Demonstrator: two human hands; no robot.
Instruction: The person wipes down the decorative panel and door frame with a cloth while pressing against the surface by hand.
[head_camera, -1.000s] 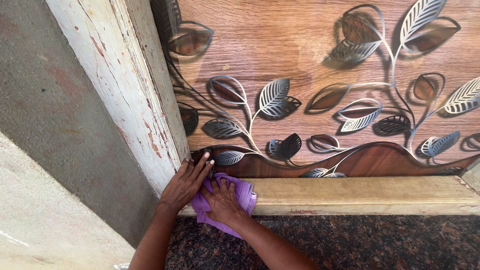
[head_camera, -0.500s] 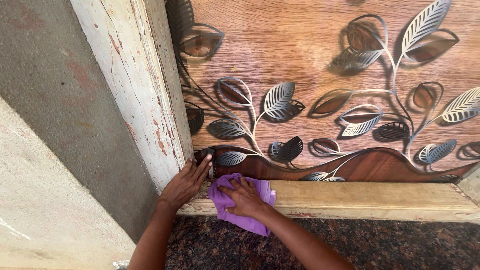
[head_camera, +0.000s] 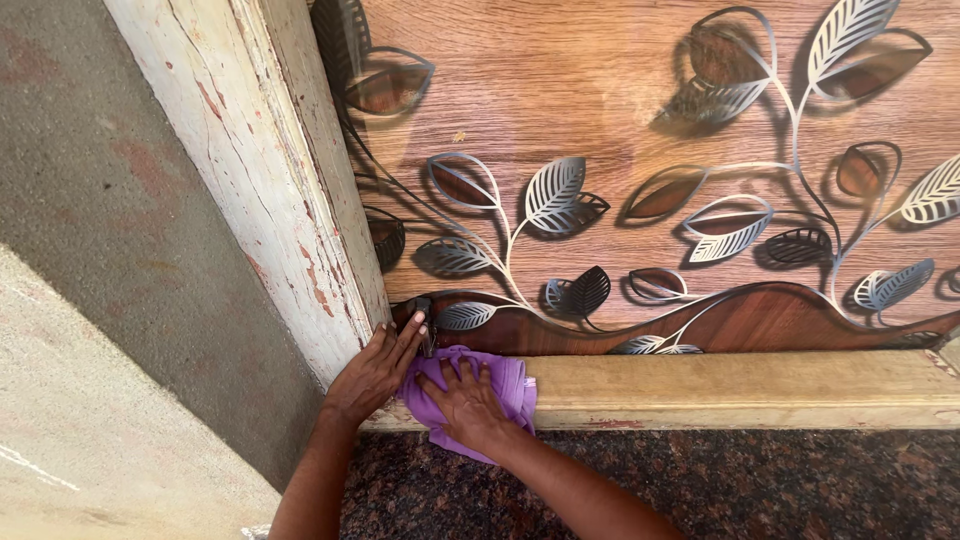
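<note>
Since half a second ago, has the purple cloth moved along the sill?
Yes. The purple cloth under the right hand slid left, back toward the white door frame.

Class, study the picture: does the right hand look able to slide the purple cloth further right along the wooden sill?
Probably yes. The right hand lies flat on the purple cloth, and the wooden sill to its right shows nothing lying on it. The left hand rests at the door frame, out of the way.

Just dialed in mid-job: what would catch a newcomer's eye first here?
The purple cloth stands out, pressed flat under the right hand on the wooden sill at the door's lower left corner. Beside it the left hand rests against the peeling white frame. Above, metal leaves spread across the wood-grain door.
</note>
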